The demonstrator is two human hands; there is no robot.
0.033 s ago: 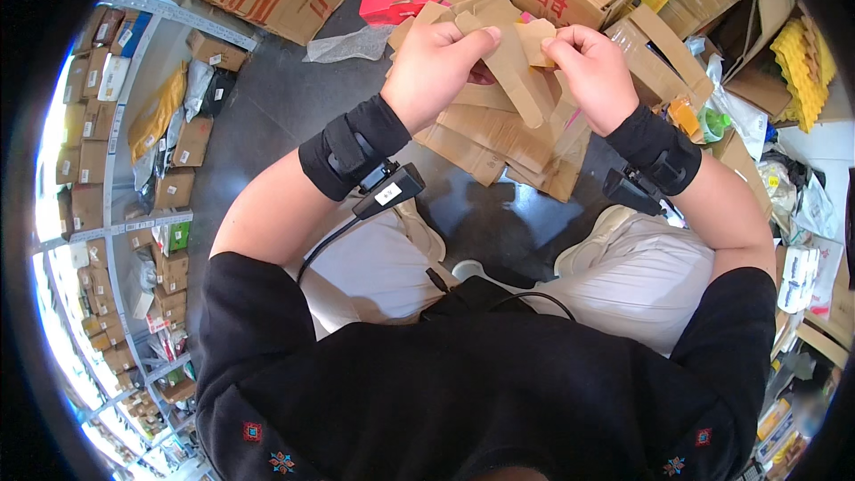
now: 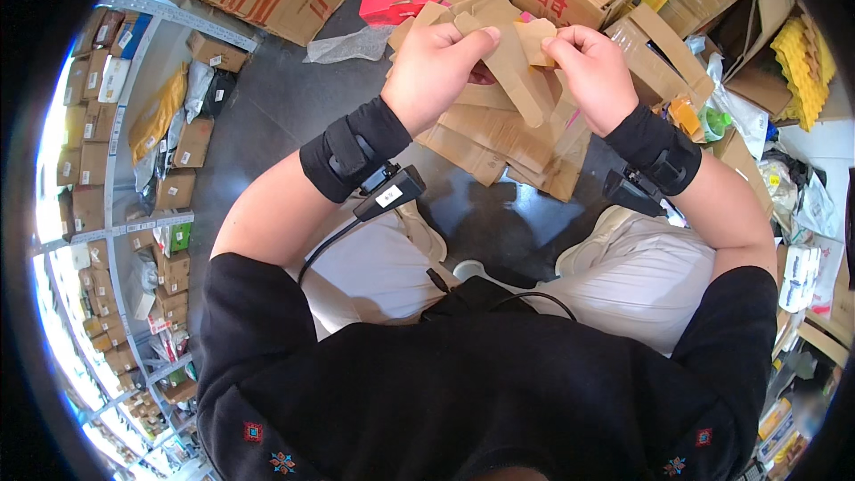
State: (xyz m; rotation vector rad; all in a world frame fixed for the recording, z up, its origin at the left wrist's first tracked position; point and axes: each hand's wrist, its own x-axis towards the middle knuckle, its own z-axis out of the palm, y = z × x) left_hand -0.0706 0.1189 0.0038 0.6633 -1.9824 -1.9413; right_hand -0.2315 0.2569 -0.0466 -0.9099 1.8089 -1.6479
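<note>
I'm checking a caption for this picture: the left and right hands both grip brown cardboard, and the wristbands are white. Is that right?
Not quite: the wristbands are black, not white, as the head view shows. The left hand and right hand do both grip brown cardboard.
</note>
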